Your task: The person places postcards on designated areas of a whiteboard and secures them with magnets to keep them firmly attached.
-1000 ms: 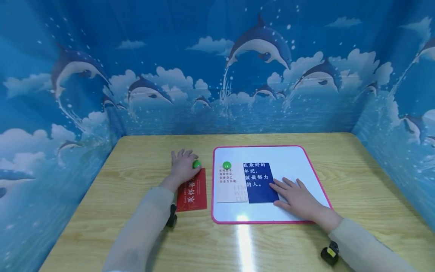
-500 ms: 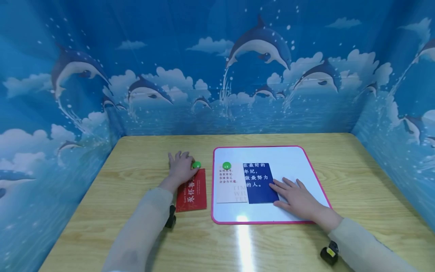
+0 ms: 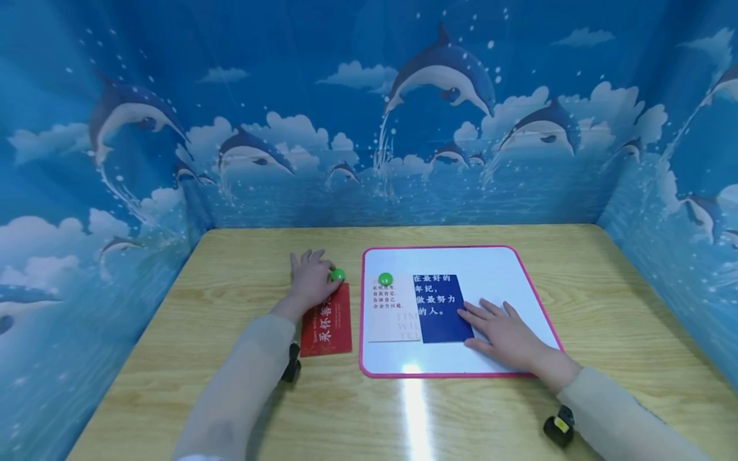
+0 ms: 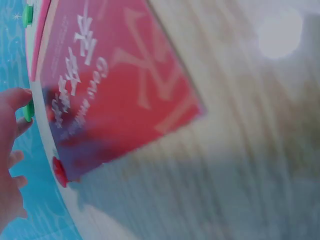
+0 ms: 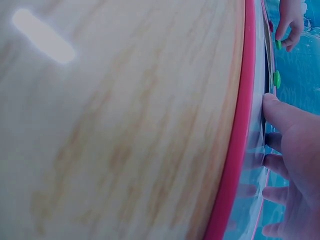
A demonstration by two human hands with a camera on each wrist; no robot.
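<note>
Between thumb and forefinger my left hand [image 3: 312,282] pinches a green round magnet [image 3: 337,274], just beyond the top edge of a red card [image 3: 331,325]. The left wrist view shows this magnet [image 4: 29,110] held up off the table and a red magnet [image 4: 59,172] by the card's corner. On a white board [image 3: 478,259] with a pink rim lie a pale printed card [image 3: 392,320] and a dark blue card [image 3: 444,320]. A second green magnet [image 3: 385,279] sits at the pale card's top. My right hand [image 3: 510,336] lies spread on the board, fingertips touching the blue card's right edge.
The wood-grain table [image 3: 248,390] carries the board and the red card. A blue dolphin-print curtain [image 3: 323,141] rises behind the table and along both sides. Dark wrist devices, such as the right one [image 3: 559,428], sit under the sleeves.
My left hand shifted slightly left, then back right and a little away from me, with the green magnet in its fingers. The right hand, the cards and the board have stayed put.
</note>
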